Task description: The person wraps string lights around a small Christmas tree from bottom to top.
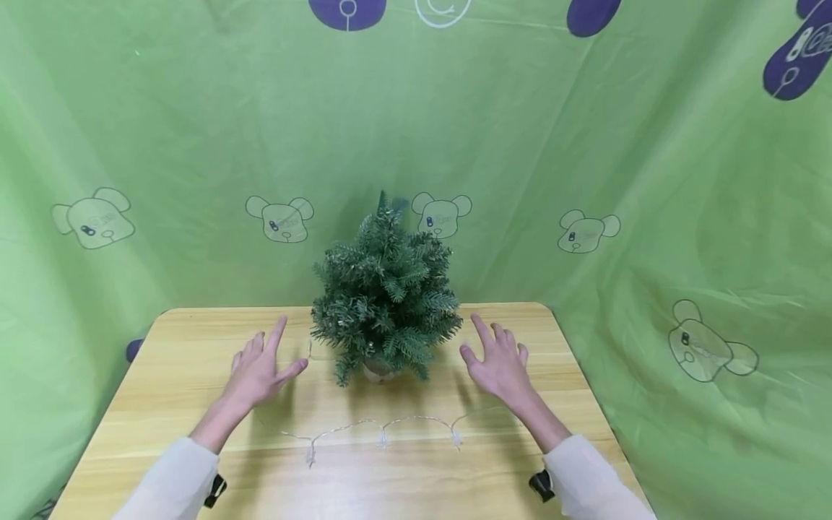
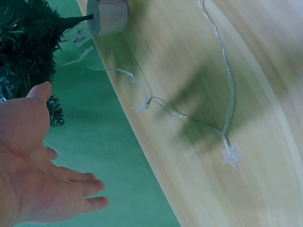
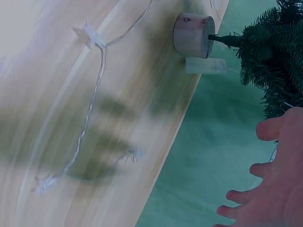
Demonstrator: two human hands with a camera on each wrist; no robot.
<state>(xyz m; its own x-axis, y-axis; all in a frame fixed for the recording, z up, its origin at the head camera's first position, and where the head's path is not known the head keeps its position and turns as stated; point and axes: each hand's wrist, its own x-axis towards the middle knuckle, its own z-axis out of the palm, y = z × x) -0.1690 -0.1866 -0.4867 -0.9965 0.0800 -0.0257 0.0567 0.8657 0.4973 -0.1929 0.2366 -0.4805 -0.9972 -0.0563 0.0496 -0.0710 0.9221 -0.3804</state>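
A small artificial Christmas tree (image 1: pixel 386 296) stands upright on a round wooden base (image 3: pixel 191 35) near the back of the table. To its left my left hand (image 1: pixel 255 370) hovers above the tabletop, fingers spread and holding nothing. On the other side my right hand (image 1: pixel 500 365) is held likewise, thumb toward the branches, apart from the tree. A clear string of lights (image 1: pixel 351 427) with star-shaped bulbs lies across the table in front of the tree. One star bulb (image 2: pixel 230 156) shows in the left wrist view, another (image 3: pixel 90 35) in the right wrist view.
The wooden table (image 1: pixel 390 484) ends just behind the tree at a green curtain (image 1: pixel 195 130) printed with bear heads. A small pale translucent piece (image 3: pixel 206 65) sits beside the base at the back edge. Straps with black pieces (image 1: pixel 541 485) are at both wrists.
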